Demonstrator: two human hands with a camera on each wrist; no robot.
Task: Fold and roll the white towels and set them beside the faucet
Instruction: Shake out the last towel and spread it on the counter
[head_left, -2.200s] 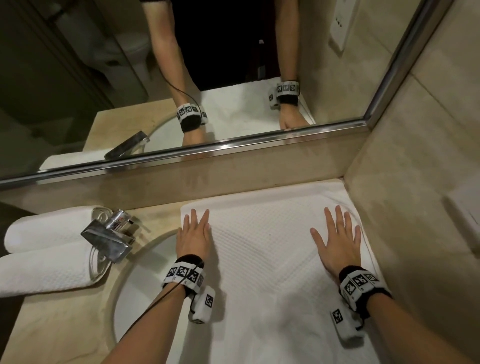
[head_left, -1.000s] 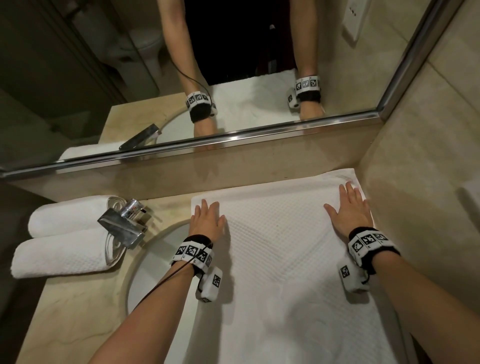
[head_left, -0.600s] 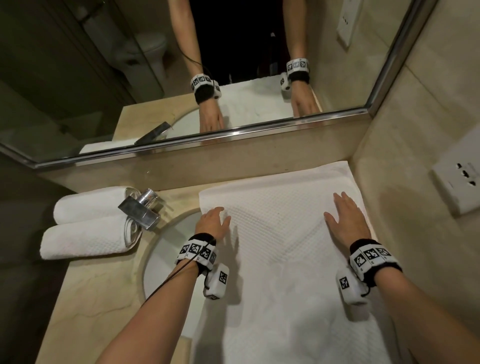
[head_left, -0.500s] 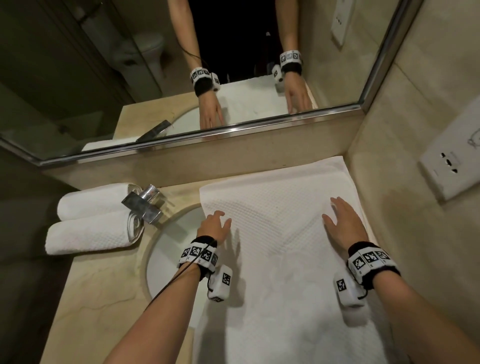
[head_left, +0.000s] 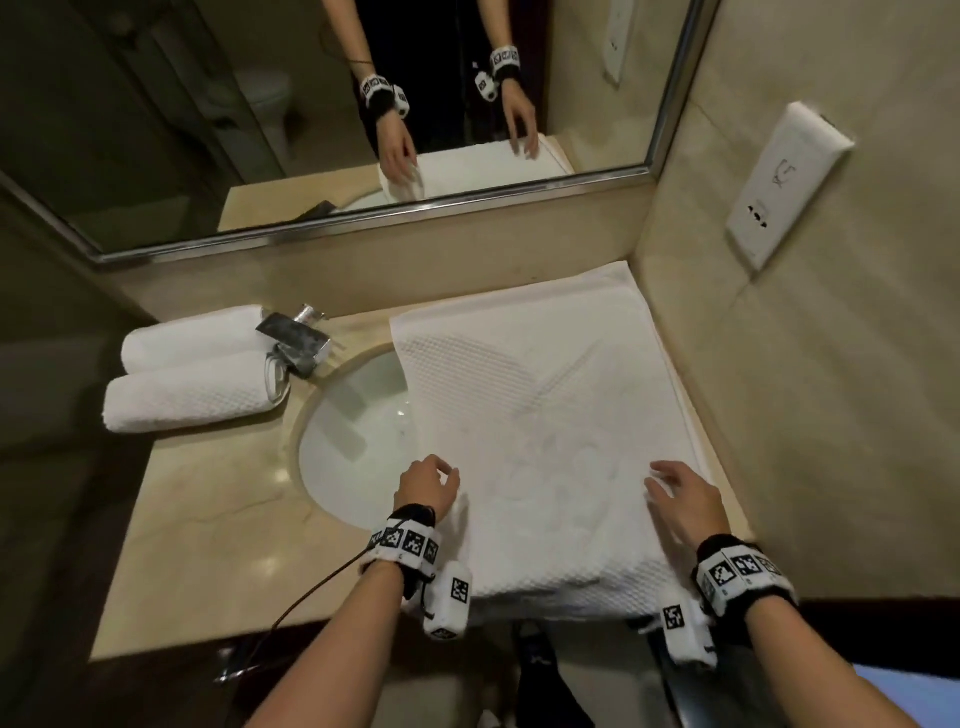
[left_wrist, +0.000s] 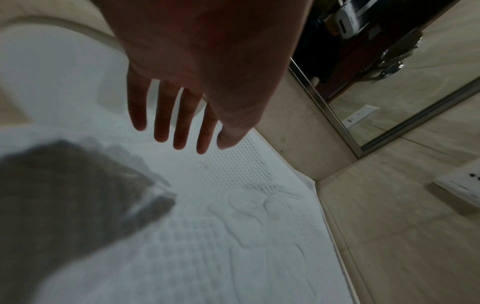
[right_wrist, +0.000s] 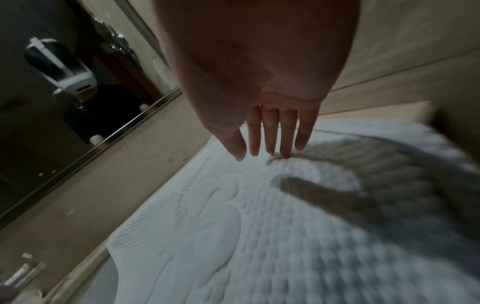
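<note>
A white waffle towel (head_left: 545, 405) lies flat on the counter to the right of the faucet (head_left: 296, 340), and its left edge overhangs the sink basin (head_left: 358, 441). My left hand (head_left: 428, 486) is over the towel's near left edge with fingers straight and spread (left_wrist: 176, 133), holding nothing. My right hand (head_left: 680, 499) is at the near right side, also open, with its fingertips (right_wrist: 284, 152) touching the towel (right_wrist: 233, 226). Two rolled white towels (head_left: 192, 369) lie side by side to the left of the faucet.
A tiled wall (head_left: 805, 415) with a socket plate (head_left: 779, 182) closes off the counter's right side, right against the towel. A mirror (head_left: 363, 130) runs along the back above a low ledge. Bare beige counter (head_left: 208, 519) shows to the left of and in front of the basin.
Both hands slid back along the towel from near its far edge to its near edge, flat palms lifting slightly. The towel still lies spread out.
</note>
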